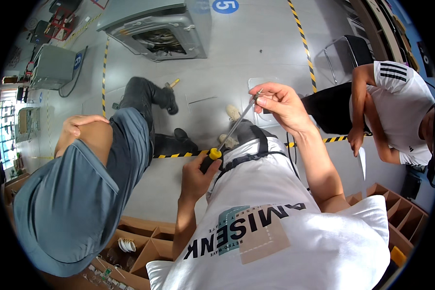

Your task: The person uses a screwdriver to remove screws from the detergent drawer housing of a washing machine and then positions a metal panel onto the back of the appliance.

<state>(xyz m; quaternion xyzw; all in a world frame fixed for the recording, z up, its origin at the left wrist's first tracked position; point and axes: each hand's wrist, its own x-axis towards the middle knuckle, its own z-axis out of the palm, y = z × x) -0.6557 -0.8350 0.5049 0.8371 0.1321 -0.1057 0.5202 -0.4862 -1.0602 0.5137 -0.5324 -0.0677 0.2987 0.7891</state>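
Observation:
My left hand (198, 176) is wrapped round the handle of a long screwdriver (213, 155), which is yellow and black. Its thin metal shaft slants up and away to the right. At the far end of the shaft, the thumb and fingers of my right hand (281, 107) pinch the tip. A small metallic bit pokes out between these fingers; whether it is a separate screw or part of the tool, I cannot tell. Both hands are held in front of my body, above the floor.
A grey metal appliance cabinet (162, 34) lies ahead. On the floor are a yellow-handled hammer (173, 83) and a thin rod (202, 100). A person in grey (77, 208) is close on my left, another in white (396, 106) on my right. Cardboard compartments (152, 246) stand behind me.

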